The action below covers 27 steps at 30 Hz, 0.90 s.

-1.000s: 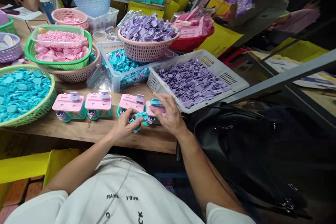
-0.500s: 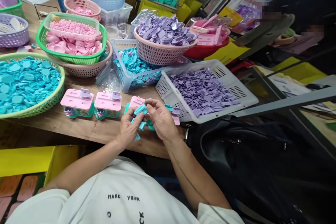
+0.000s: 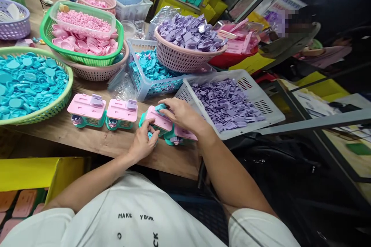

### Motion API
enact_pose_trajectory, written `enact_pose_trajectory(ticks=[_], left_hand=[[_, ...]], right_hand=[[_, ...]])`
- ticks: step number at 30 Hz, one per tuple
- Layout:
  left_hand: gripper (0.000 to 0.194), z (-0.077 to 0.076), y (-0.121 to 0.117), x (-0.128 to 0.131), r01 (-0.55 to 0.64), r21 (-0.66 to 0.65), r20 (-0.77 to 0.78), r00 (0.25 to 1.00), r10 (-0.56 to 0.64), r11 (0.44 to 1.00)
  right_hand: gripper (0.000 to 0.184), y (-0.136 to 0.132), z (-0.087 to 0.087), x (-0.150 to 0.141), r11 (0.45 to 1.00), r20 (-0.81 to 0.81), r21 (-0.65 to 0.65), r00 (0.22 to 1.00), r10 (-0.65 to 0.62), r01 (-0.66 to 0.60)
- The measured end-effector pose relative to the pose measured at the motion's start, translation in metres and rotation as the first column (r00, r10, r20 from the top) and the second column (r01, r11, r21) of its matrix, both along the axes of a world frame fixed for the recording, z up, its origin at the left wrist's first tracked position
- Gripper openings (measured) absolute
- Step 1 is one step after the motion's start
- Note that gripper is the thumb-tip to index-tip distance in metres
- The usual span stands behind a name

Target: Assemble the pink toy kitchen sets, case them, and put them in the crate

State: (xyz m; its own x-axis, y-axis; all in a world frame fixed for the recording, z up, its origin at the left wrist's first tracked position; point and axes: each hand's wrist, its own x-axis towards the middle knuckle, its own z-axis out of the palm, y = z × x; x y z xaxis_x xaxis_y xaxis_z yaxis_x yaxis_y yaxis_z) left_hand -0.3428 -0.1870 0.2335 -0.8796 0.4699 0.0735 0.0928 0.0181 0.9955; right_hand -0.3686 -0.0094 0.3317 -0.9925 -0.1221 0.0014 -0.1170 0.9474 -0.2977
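Note:
My left hand (image 3: 143, 139) is closed around small turquoise plastic pieces (image 3: 150, 135), mostly hidden by the fingers, and rests against the near side of a toy with a pink top (image 3: 159, 119) and turquoise base. On that toy's top, my right hand (image 3: 185, 114) pinches one turquoise piece (image 3: 160, 107) at the far edge. Partly under my right wrist stands another pink-topped toy (image 3: 177, 136). Two similar toys, a left one (image 3: 87, 105) and a middle one (image 3: 122, 110), stand to the left with lilac pieces on their tops.
A green basket of turquoise discs (image 3: 31, 117) stands at the left. Behind are a green basket of pink parts (image 3: 78, 60), a pink basket of lilac parts (image 3: 188, 58) and a blue-white crate (image 3: 145, 92). A white crate (image 3: 228, 133) of purple pieces borders my right arm.
My right hand has gone from the fourth toy to the pieces in my left hand, then to the third toy's top with a turquoise piece. My left hand has lowered beside it.

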Motion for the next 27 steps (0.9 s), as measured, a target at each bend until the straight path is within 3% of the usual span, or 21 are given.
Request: enact_pose_trajectory(ticks=[11, 22, 27], left_hand=[[0.042, -0.005, -0.002, -0.002, -0.014, -0.105, -0.131, 0.991, 0.001, 0.994], [0.044, -0.006, -0.002, 0.0, -0.05, -0.19, -0.172, 0.985, 0.017, 0.981], [0.044, -0.005, -0.003, -0.002, -0.027, -0.151, -0.117, 0.993, 0.01, 0.988]], right_hand=[[0.029, 0.011, -0.013, -0.02, 0.979, 0.002, 0.108, 0.985, 0.173, -0.173], [0.029, 0.0, -0.022, -0.008, 0.97, -0.113, 0.223, 0.986, 0.124, -0.097], [0.031, -0.001, -0.041, 0.001, 0.991, -0.219, 0.117, 0.971, 0.092, -0.068]])
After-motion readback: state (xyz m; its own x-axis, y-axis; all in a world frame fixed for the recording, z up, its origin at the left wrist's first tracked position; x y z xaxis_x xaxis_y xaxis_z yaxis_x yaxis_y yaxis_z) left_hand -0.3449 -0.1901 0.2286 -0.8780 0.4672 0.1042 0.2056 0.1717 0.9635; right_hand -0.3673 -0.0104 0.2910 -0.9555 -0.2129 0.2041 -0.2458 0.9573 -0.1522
